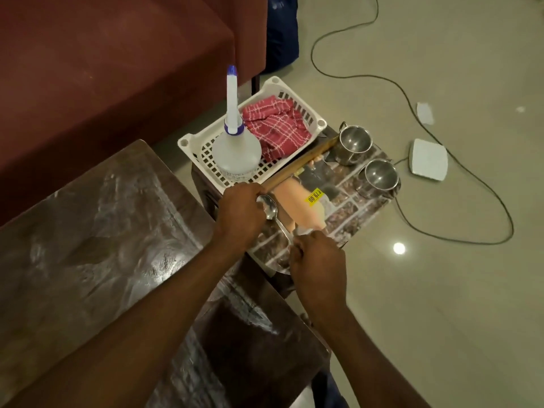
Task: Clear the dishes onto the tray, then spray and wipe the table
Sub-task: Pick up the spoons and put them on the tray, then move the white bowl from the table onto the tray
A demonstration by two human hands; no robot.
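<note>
Spoon (271,211) lying over the near-left end of the tray (347,207), bowl up by the wooden rim, handle pinched in the curled fingers of the right hand (318,267). Left hand (240,213) curled at the tray corner, right against the spoon bowl; honestly can't tell whether gripping rim or spoon. Far steel cup (353,142) and near steel cup (381,176) upright on the tray's far side, close together. White basket (276,83) just beside the tray, with spray bottle (237,154) and red checked cloth (276,125) inside. Smeary dark table (88,231) on the left, maroon sofa (103,69) behind, black cable (412,98) on the floor.
</note>
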